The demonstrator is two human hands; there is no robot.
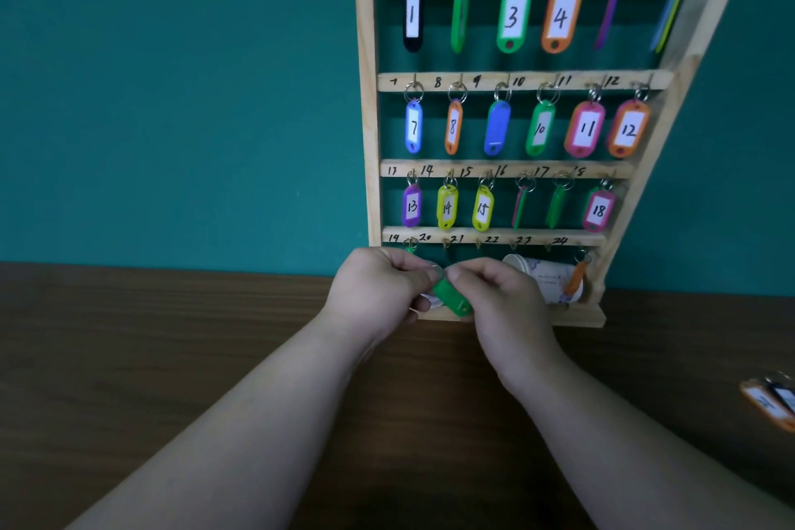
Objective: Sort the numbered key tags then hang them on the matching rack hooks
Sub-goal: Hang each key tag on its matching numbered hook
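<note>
A: Forearms in close: left hand (378, 284) and right hand (503, 297) both pinch one green key tag (452, 302) at the foot of the rack (366, 99).
B: It's tilted, in front of the rack's bottom row; a paper cup (543, 276) lies on its side in that row.

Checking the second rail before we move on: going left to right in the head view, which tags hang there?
In order: blue tag 7, orange tag 8, blue tag with no number showing, green tag 10, pink tag 11, orange tag 12.
</note>
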